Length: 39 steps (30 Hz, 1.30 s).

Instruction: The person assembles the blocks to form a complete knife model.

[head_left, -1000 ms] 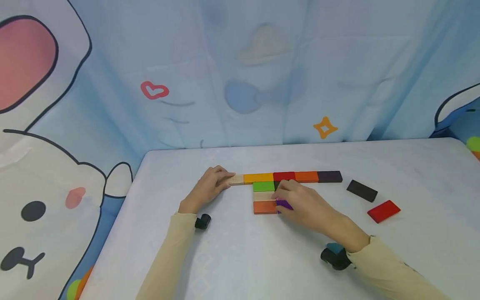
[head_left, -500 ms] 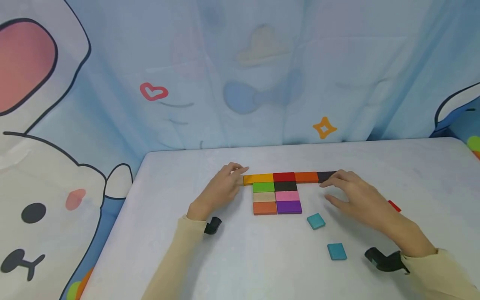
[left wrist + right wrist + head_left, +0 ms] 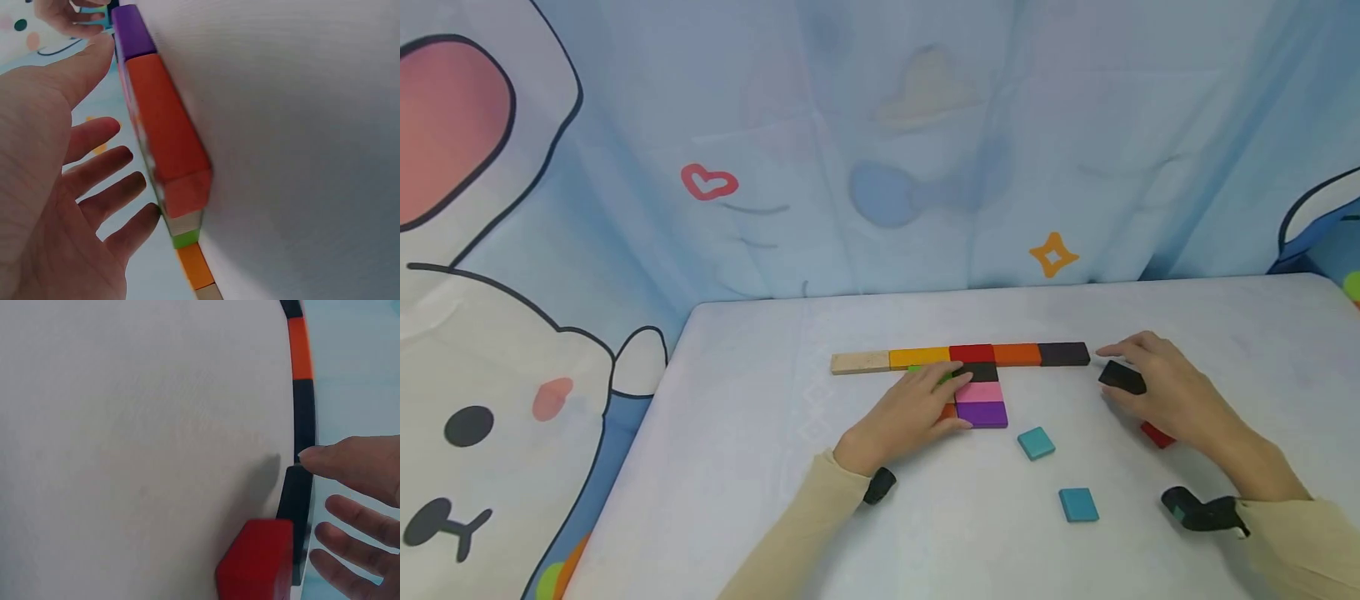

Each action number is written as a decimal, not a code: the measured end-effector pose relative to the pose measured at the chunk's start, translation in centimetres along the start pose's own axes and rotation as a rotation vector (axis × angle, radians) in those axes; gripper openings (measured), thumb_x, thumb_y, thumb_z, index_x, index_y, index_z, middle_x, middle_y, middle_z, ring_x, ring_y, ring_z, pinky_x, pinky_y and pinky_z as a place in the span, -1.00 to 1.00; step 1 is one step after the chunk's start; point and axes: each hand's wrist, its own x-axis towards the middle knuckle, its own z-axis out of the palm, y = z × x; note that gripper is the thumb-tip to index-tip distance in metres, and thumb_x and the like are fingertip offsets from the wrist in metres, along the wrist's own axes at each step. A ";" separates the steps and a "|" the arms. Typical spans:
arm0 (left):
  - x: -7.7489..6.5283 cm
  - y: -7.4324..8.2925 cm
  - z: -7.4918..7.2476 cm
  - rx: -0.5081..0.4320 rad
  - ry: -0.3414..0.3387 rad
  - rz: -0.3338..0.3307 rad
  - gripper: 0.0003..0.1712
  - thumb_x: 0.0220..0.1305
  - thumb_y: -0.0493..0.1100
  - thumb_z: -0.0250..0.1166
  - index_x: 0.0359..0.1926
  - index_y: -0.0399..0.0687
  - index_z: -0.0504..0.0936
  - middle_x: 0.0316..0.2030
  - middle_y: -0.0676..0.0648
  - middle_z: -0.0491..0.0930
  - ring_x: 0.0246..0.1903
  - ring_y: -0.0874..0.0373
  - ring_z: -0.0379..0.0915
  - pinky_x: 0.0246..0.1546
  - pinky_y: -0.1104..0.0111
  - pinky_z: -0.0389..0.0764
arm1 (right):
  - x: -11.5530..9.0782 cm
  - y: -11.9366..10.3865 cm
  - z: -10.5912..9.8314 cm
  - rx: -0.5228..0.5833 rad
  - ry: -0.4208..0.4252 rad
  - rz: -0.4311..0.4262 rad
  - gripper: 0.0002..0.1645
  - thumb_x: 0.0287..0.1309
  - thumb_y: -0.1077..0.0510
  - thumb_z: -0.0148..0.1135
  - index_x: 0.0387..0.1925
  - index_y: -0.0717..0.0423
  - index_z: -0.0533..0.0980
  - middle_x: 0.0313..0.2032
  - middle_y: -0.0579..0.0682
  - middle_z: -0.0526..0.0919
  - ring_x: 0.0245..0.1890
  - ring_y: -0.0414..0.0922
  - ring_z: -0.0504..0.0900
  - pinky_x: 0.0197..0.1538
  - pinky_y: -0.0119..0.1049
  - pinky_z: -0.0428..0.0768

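Note:
My left hand [image 3: 910, 417] hovers over the left column of flat wooden blocks, fingers loosely extended. It covers most of the orange block [image 3: 165, 119] and the light wood one, while the purple block [image 3: 982, 415], pink block [image 3: 979, 392] and a black block [image 3: 976, 372] show beside its fingertips. In the left wrist view the fingers are spread apart and grip nothing. At the right, my right hand [image 3: 1183, 400] reaches over a loose black block [image 3: 1122, 377], thumb and index finger on either side. The right wrist view shows these fingers spread, the thumb [image 3: 319, 459] overlapping the block's end.
Behind the columns runs a row of a light wood block [image 3: 859, 362], yellow block [image 3: 919, 358], red block [image 3: 972, 353], orange block [image 3: 1017, 354] and dark block [image 3: 1064, 354]. Two teal squares lie in front, one [image 3: 1036, 443] nearer the columns. A loose red block [image 3: 1157, 434] is partly under my right hand.
My right hand has left the purple block and moved right to the loose black block. The left hand has shifted from the row's left end, rightward and nearer, over the left column.

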 end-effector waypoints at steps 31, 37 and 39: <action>0.0 0.4 0.0 0.057 -0.047 -0.029 -0.26 0.55 0.22 0.17 0.56 -0.03 0.37 0.54 -0.06 0.29 0.53 0.04 0.17 0.55 0.26 0.13 | 1.2 -2.8 -0.3 -0.026 0.006 -0.075 -0.42 0.01 0.35 0.60 0.11 0.41 0.63 -0.04 0.33 0.59 -0.07 0.27 0.60 -0.05 0.32 0.65; 0.1 0.3 0.2 0.054 -0.050 -0.030 -0.26 0.55 0.22 0.18 0.56 -0.04 0.37 0.55 -0.07 0.29 0.53 0.04 0.16 0.55 0.24 0.14 | 2.6 -6.1 0.7 -0.049 0.012 -0.233 -0.47 -0.05 0.35 0.65 0.02 0.34 0.69 -0.09 0.22 0.63 -0.09 0.18 0.64 -0.05 0.18 0.72; 0.1 0.3 0.3 0.056 -0.050 -0.031 -0.25 0.54 0.22 0.19 0.56 -0.03 0.37 0.55 -0.07 0.28 0.53 0.04 0.17 0.55 0.24 0.14 | 3.1 -6.8 1.1 -0.056 -0.001 -0.255 -0.49 -0.04 0.33 0.65 0.01 0.32 0.69 -0.09 0.20 0.64 -0.08 0.16 0.65 -0.05 0.15 0.72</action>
